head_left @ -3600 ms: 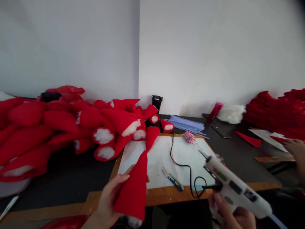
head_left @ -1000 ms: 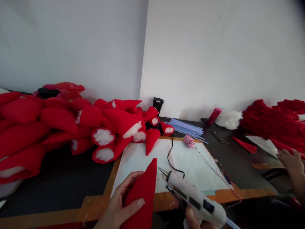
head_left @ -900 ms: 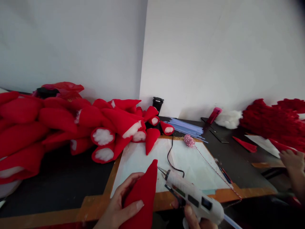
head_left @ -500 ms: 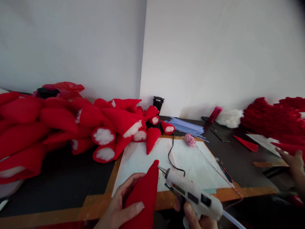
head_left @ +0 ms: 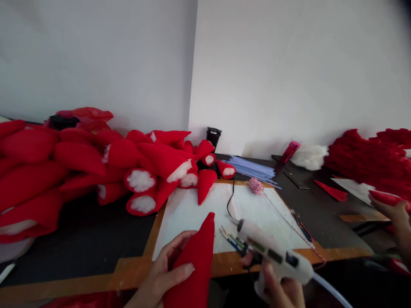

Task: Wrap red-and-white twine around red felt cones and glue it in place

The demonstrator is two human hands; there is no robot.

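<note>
My left hand (head_left: 170, 273) is wrapped round a red felt cone (head_left: 197, 265), its narrow tip pointing up and away from me. In my right hand (head_left: 282, 286) is a white hot glue gun (head_left: 272, 252), slightly blurred, with a clear glue stick (head_left: 332, 288) coming out of its back end. The gun's nozzle points up and left, a short way right of the cone's tip and apart from it. Beneath the nozzle, small pliers or snips (head_left: 229, 237) lie on the white sheet (head_left: 189, 218).
Stuffed red cones (head_left: 80, 158) are heaped at left. Pale glue sticks (head_left: 250, 169), red-and-white twine (head_left: 256, 186), a phone (head_left: 295, 179) and white fluff (head_left: 310, 157) lie beyond the sheet. At right, another person's hand (head_left: 398, 218) holds a red piece near a dark red pile (head_left: 366, 164).
My right hand has drawn the glue gun away to the right from the cone's tip, uncovering the small tool on the sheet. My left hand stays about where it was.
</note>
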